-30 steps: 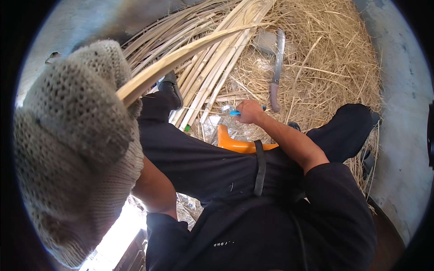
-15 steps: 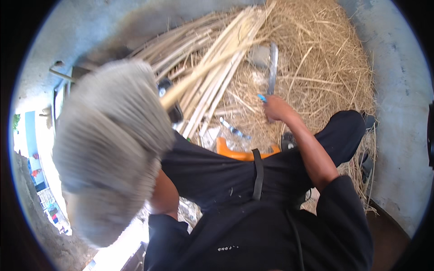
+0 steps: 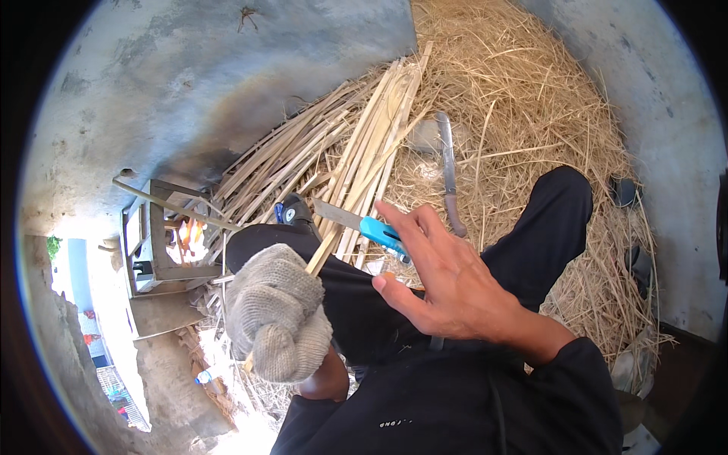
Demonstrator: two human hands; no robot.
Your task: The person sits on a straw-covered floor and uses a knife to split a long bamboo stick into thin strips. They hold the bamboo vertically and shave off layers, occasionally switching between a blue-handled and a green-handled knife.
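My left hand [image 3: 284,322] wears a grey ribbed knit glove and is closed around a pale bamboo strip [image 3: 324,252]. The strip slants up and away over my left thigh. Over my lap, my right hand [image 3: 455,284] is bare and loosely grips a blue-handled utility knife [image 3: 385,235] between thumb and fingers. Its metal blade [image 3: 337,214] points left, close to the strip; whether they touch I cannot tell. A machete [image 3: 447,167] lies on the straw ahead, its handle toward me.
Many split bamboo strips [image 3: 303,148] are heaped at the far left by a grey wall [image 3: 250,68]. Dry straw [image 3: 523,98] covers the ground ahead and right. A wooden frame [image 3: 155,243] stands left, with a bright opening beyond. Dark sandals [image 3: 641,265] lie at the right.
My right hand has come back from beside the machete handle toward my left hand, carrying the utility knife. The gloved left hand has dropped lower, with the bamboo strip in it.
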